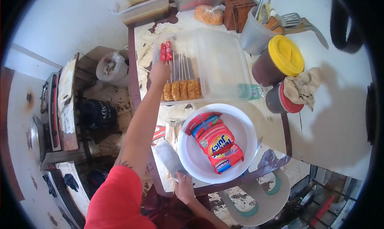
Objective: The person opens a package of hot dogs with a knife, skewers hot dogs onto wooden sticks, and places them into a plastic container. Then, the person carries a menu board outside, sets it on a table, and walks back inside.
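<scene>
Skewered hotdogs [168, 49], far left in the tub [185, 38], apparently pinched low in left hand [160, 73] (facing browned meat [183, 90], probably to save room); broad knife [169, 158] gripped in right hand [185, 187], near.

- The red sleeve [116, 199] on the left arm [138, 139] is short, plain and bright, loosely cut, with its hem around the upper arm.
- Small dark marks [126, 164], jagged like a tattoo, show on that arm just beyond the hem; their design is too small to read.
- Dark maroon cloth [160, 205] covers part of the lower body, softly creased.
- The left hand [160, 71] and right hand [185, 187] are bare.
</scene>
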`<control>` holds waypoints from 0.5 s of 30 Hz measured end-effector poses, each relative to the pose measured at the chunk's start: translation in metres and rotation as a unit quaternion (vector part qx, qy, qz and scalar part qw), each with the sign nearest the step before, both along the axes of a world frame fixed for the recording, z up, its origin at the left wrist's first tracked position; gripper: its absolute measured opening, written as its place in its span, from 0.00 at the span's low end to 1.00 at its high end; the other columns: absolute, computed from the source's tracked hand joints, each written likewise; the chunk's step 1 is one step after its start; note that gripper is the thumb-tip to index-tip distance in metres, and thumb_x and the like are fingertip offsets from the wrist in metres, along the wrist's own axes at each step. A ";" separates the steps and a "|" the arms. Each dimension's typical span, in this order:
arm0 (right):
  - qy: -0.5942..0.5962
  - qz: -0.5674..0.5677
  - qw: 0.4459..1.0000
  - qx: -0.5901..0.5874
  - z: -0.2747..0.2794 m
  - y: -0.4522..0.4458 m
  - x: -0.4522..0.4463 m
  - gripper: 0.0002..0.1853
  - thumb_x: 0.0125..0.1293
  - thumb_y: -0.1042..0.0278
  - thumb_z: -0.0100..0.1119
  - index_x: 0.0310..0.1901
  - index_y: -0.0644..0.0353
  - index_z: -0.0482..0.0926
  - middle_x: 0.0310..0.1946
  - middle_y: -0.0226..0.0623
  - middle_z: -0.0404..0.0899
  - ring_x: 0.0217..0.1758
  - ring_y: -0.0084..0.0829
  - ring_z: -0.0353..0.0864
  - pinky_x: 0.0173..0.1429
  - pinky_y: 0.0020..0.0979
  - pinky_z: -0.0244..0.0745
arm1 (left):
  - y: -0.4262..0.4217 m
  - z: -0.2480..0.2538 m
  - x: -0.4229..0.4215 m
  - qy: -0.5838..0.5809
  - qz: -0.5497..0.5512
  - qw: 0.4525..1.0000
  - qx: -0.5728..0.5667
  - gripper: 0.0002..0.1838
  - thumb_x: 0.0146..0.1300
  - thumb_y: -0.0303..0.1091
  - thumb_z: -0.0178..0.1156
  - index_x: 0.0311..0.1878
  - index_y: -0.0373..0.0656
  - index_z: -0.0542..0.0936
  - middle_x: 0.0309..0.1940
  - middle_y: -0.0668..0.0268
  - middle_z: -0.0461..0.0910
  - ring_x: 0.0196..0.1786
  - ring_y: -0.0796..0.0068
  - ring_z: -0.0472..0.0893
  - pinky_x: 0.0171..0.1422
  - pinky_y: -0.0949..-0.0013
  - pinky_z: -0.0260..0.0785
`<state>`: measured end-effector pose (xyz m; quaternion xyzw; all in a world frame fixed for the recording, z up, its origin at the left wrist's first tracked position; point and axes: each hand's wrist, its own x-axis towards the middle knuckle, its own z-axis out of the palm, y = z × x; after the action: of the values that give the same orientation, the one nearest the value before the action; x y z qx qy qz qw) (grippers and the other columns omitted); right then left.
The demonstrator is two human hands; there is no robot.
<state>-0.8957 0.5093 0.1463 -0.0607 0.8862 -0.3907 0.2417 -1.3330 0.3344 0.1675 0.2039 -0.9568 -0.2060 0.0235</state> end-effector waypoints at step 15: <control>0.116 0.147 0.981 0.041 0.077 0.008 0.042 0.28 0.54 0.70 0.59 0.58 0.65 0.64 0.48 0.55 0.66 0.55 0.54 0.65 0.59 0.49 0.61 | -0.093 -0.077 0.779 -0.408 0.007 0.911 0.056 0.16 0.51 0.40 0.56 0.41 0.41 0.80 0.40 0.54 0.80 0.43 0.52 0.80 0.44 0.55 0.73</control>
<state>-0.8536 0.5174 0.2233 -0.2250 0.9050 -0.3044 0.1941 -0.5536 0.2410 0.0903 0.2783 -0.8682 -0.1581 -0.3792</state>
